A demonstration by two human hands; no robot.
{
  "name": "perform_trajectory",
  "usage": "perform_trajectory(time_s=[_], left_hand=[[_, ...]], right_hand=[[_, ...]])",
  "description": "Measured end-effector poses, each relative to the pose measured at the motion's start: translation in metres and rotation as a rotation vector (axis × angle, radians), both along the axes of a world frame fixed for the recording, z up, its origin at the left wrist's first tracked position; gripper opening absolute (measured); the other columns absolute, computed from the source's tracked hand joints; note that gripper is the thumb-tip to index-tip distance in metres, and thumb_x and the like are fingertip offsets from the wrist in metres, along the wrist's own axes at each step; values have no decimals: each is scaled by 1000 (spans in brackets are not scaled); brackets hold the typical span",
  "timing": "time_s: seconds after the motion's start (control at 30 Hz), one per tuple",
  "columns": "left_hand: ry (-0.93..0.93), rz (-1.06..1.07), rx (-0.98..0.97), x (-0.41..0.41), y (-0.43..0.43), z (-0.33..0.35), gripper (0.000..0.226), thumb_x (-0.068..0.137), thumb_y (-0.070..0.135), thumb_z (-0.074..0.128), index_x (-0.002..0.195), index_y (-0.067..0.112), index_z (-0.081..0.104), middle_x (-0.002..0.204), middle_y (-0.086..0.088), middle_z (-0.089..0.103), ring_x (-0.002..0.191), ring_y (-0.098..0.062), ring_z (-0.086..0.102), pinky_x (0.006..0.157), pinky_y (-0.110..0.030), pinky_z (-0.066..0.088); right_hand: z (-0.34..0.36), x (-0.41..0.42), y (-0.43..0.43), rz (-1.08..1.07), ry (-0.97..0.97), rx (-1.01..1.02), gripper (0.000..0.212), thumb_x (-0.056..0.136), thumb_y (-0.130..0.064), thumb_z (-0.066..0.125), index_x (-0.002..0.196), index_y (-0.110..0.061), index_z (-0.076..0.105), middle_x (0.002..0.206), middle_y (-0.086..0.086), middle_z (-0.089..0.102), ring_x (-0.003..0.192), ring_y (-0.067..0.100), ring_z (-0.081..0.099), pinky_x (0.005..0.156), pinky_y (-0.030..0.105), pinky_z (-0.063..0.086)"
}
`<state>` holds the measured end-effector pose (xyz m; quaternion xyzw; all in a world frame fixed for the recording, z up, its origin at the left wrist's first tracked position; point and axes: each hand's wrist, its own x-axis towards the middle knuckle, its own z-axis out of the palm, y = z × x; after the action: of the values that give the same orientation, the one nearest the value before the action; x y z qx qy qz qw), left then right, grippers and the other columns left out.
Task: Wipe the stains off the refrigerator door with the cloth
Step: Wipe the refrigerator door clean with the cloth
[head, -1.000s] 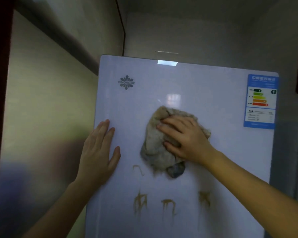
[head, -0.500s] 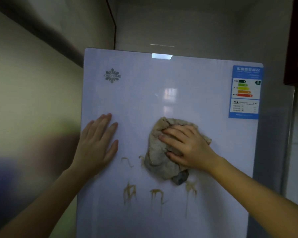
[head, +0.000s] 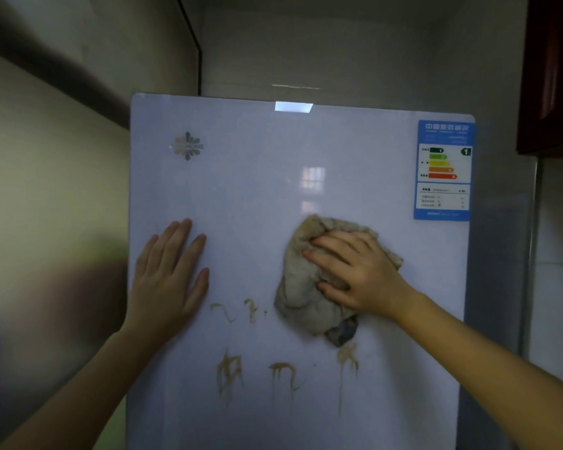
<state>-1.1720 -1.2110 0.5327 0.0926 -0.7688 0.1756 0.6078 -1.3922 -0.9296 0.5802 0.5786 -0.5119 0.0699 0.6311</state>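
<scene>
A white glossy refrigerator door fills the middle of the view. Brown drippy stains mark its lower half, with smaller ones just left of the cloth. My right hand presses a crumpled beige cloth flat against the door, right of centre. The cloth's lower corner is grey and hangs just above another stain. My left hand lies flat with fingers apart on the door's left edge, holding nothing.
A blue energy label sticks to the door's upper right corner, a brand logo to its upper left. A pale wall stands close on the left. A dark red cabinet hangs at the upper right, beside a tiled wall.
My right hand has slid the cloth a little to the right across the door, uncovering a small stain at its left. The left hand stays flat on the door.
</scene>
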Motion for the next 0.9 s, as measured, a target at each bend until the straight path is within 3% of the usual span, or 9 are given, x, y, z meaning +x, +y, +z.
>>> perform_trajectory(time_s=[0.23,0.47,0.57,0.67,0.73,0.8,0.9], left_hand=[[-2,-8,1,0,-1,0,59,98,40,40,147,8,47,161,-17,34,150,-35,31,125,-49,19],[9,-38,25,-3,-1,-1,60,97,40,40,145,6,47,160,-19,35,148,-38,32,123,-54,21],[7,-50,49,-3,1,-2,61,96,41,40,147,6,44,161,-19,32,149,-38,30,123,-53,19],[22,-62,44,-3,3,-2,60,96,39,41,145,5,45,160,-20,33,148,-40,30,123,-51,18],[25,-65,50,-4,5,-3,60,96,39,40,146,6,44,160,-19,32,149,-40,30,123,-50,17],[27,-69,62,-4,5,-3,60,96,39,40,147,6,43,161,-18,31,149,-39,29,124,-50,16],[30,-61,53,-5,4,-4,61,96,39,40,146,5,44,161,-20,32,148,-41,30,122,-53,19]], right_hand=[[13,-10,26,42,-357,-369,51,93,-38,63,140,-17,59,141,7,56,132,29,50,111,49,38],[-57,-17,39,-39,-124,17,54,94,-43,62,144,-22,52,142,5,53,129,28,51,105,45,41],[-34,-24,52,-6,-313,-181,53,94,-39,65,142,-19,56,142,9,54,131,30,49,110,48,39],[-10,-32,66,17,-505,-455,52,93,-38,64,141,-19,56,143,7,53,135,28,45,118,34,24],[-16,-31,66,16,-552,-503,55,92,-38,64,142,-18,55,144,7,52,136,27,43,118,31,21],[-38,-26,65,-1,-506,-376,58,92,-42,62,144,-18,53,145,8,50,136,28,43,117,41,29],[-67,-31,72,-70,-241,-71,57,95,-46,59,145,-20,50,143,7,50,130,31,49,106,48,39]])
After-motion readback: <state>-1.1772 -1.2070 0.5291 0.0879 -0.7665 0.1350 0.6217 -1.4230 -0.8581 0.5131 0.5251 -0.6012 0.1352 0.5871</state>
